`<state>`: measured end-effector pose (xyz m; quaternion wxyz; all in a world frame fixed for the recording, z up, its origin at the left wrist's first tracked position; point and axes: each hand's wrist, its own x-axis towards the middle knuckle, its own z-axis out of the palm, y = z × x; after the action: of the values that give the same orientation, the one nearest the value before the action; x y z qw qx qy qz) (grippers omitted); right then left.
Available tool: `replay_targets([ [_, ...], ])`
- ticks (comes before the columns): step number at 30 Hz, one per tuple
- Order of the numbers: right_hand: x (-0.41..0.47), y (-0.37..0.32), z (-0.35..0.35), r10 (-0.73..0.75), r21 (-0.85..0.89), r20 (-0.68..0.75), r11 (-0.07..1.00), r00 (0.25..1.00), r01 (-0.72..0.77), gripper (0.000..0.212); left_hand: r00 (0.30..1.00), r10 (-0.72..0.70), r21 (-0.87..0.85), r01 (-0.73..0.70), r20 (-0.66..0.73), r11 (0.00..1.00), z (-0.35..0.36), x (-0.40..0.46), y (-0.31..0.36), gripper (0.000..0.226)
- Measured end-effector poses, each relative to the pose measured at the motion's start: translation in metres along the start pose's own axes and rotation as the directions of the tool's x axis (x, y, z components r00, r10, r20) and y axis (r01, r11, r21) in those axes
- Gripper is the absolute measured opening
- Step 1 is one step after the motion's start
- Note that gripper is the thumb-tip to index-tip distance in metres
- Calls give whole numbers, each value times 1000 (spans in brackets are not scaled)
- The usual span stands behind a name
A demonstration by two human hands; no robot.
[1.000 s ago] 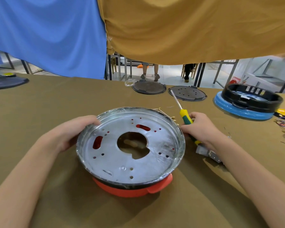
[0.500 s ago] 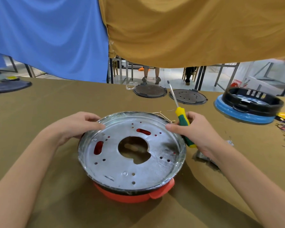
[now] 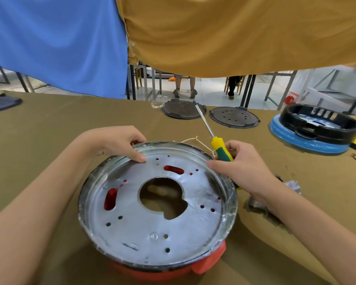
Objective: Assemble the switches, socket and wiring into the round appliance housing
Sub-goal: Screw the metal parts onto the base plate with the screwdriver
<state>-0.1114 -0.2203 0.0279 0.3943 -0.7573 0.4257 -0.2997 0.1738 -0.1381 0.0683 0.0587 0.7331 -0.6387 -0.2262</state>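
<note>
left hand (image 3: pixel 115 144) grips housing (image 3: pixel 158 204) rim to steady it | right hand (image 3: pixel 242 167) clutches screwdriver (image 3: pixel 222 151), thumb bracing rim, likely to turn the housing

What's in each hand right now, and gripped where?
Right hand grips the screwdriver by its yellow-green handle, thumb on the housing rim. Left hand holds the far-left rim.

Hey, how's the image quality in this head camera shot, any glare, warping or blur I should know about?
Head view: wide-angle warping bows the table edge and stretches the forearms at the bottom corners. The metal plate shows soft sheen, strongest along its rim, not blown out. Soft shadows fall under the right hand and beside the plate. The screwdriver and left hand are fairly sharp; the background looks softer.
</note>
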Motion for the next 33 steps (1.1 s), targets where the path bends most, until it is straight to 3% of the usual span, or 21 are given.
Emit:
replay_targets([
  [10,9,6,5,-54,-29,-17,998,998,53,24,996,32,64,-37,82,997,-7,10,4,5],
  [17,2,9,3,-67,40,35,997,997,66,26,996,56,31,-58,70,998,-2,13,9,29],
  [29,-5,10,-1,-96,-8,70,995,993,97,25,988,73,3,-74,135,997,2,20,0,27],
  [33,-8,9,-1,-99,-4,66,995,993,99,22,988,3,9,-4,156,1000,3,17,0,54],
])
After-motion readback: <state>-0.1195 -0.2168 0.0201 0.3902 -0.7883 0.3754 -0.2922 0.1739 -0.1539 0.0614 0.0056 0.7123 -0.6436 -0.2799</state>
